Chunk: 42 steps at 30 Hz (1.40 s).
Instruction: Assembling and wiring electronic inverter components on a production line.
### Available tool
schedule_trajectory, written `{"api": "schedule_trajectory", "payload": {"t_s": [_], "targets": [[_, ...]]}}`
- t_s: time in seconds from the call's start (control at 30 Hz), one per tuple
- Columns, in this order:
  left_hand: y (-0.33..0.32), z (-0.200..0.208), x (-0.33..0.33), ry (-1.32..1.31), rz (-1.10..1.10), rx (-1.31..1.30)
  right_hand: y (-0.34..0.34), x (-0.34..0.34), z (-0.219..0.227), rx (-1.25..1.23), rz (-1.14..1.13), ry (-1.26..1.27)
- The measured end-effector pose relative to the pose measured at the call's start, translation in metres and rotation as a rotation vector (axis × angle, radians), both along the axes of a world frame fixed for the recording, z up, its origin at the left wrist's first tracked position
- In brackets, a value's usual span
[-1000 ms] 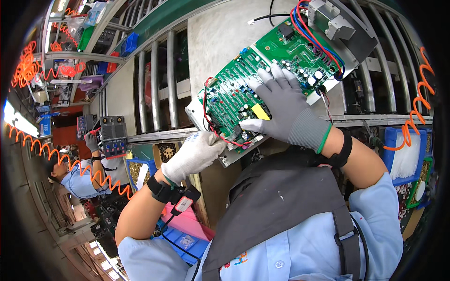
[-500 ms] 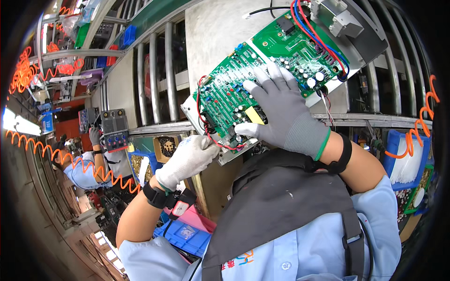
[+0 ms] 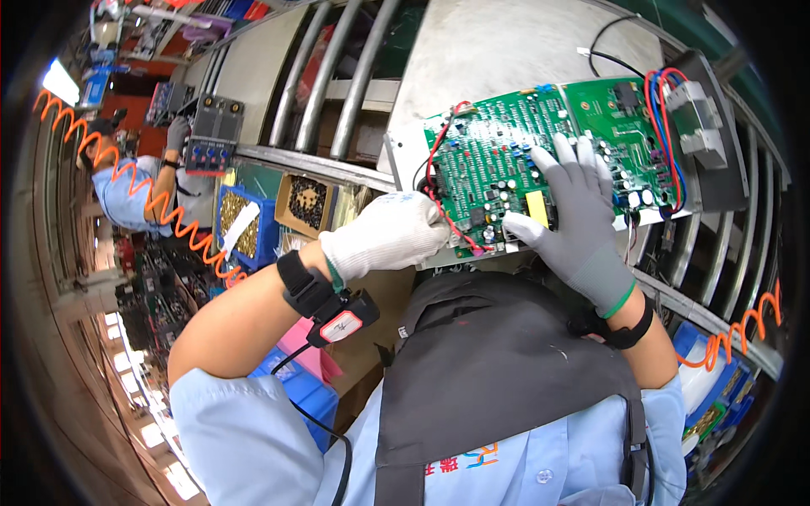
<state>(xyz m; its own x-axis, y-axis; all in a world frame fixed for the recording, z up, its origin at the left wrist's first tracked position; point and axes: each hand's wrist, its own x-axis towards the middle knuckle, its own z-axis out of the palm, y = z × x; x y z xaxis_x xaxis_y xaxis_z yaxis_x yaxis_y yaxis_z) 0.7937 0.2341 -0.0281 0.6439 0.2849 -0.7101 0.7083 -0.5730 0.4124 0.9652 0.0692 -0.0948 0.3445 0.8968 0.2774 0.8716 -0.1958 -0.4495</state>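
A green circuit board (image 3: 498, 160) with many small parts lies on a white plate on the roller line in front of me. My right hand (image 3: 574, 215), in a grey glove, rests flat on the board with the thumb next to a yellow block (image 3: 537, 207). My left hand (image 3: 392, 234), in a white glove, is closed at the board's near left edge, by a red wire (image 3: 439, 198); what it pinches is hidden. Red and blue wires (image 3: 662, 126) run to a grey box (image 3: 696, 118) on the board's right.
Metal rollers (image 3: 354, 76) run behind the board. A blue bin (image 3: 240, 223) and a cardboard box (image 3: 308, 202) of small parts sit at left. Another person (image 3: 135, 190) works at far left by an orange coiled hose (image 3: 169, 211). Blue bins (image 3: 717, 396) at lower right.
The view has swung, so the board now sits more to the right and level. My left hand has come up from below to the board's left edge. My right hand stays on the board.
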Motion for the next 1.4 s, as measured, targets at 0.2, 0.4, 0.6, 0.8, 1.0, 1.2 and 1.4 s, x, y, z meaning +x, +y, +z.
{"api": "schedule_trajectory", "payload": {"t_s": [0.2, 0.4, 0.6, 0.8, 1.0, 1.2, 1.4], "targets": [[-0.003, -0.001, 0.002, 0.027, -0.016, 0.061, 0.000, 0.002, 0.002, 0.005, 0.023, -0.009], [-0.012, -0.007, -0.002, -0.061, -0.107, 0.186, 0.000, 0.004, 0.002, 0.005, 0.030, -0.017], [-0.013, -0.010, -0.010, -0.114, -0.124, 0.225, 0.000, 0.004, 0.002, 0.015, 0.034, 0.001], [-0.017, -0.010, -0.011, -0.096, -0.051, 0.227, -0.001, 0.003, 0.004, 0.007, 0.058, 0.027], [-0.024, -0.010, -0.009, -0.141, -0.048, 0.338, -0.037, 0.049, 0.032, 0.325, -0.041, 0.528], [-0.031, -0.002, 0.008, -0.040, -0.043, 0.379, -0.104, 0.197, 0.007, 0.461, -0.522, 0.472], [-0.035, -0.014, -0.008, -0.029, 0.113, 0.309, -0.080, 0.166, 0.020, 0.580, -0.537, 1.051]]}}
